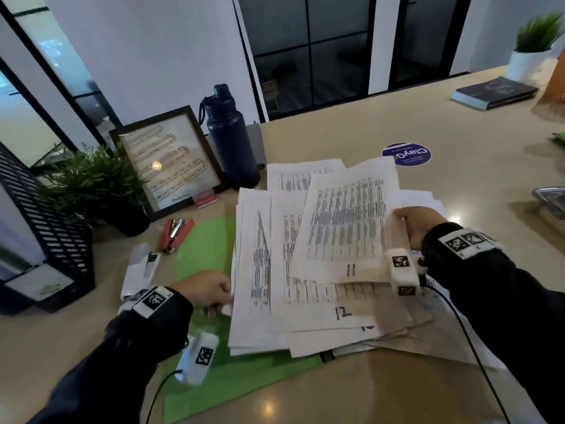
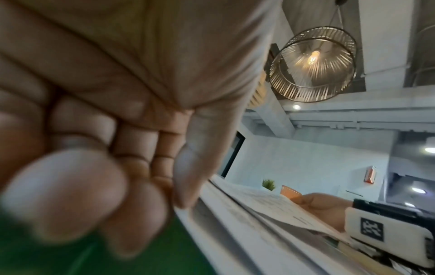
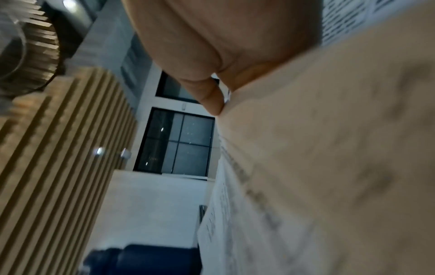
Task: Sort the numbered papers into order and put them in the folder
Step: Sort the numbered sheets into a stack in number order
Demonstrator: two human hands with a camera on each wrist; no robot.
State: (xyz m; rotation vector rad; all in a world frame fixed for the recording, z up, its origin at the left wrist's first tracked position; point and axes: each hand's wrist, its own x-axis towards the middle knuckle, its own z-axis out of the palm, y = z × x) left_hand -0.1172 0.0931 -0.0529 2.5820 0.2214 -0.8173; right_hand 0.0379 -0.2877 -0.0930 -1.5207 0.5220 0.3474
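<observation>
A loose pile of printed, hand-numbered papers [image 1: 260, 270] lies on an open green folder [image 1: 208, 246] in the middle of the table. My right hand [image 1: 399, 214] pinches the right edge of the top sheet, marked 11 [image 1: 345, 221], and holds it slightly raised over the sheet marked 12 [image 1: 305, 301]. In the right wrist view the thumb [image 3: 212, 104] presses on that sheet [image 3: 329, 148]. My left hand [image 1: 221, 301] is at the pile's left edge. Its thumb [image 2: 188, 186] lies on the edge of the pile [image 2: 235, 232], and its fingers are curled just above the folder [image 2: 35, 260].
Behind the pile stand a navy bottle [image 1: 229, 136], a framed picture [image 1: 168, 160] and a potted plant [image 1: 97, 185]. A red stapler [image 1: 177, 234] and a black mesh tray [image 1: 46, 228] are at the left. At the far right lie a book [image 1: 495, 93] and a round purple sticker [image 1: 406, 154].
</observation>
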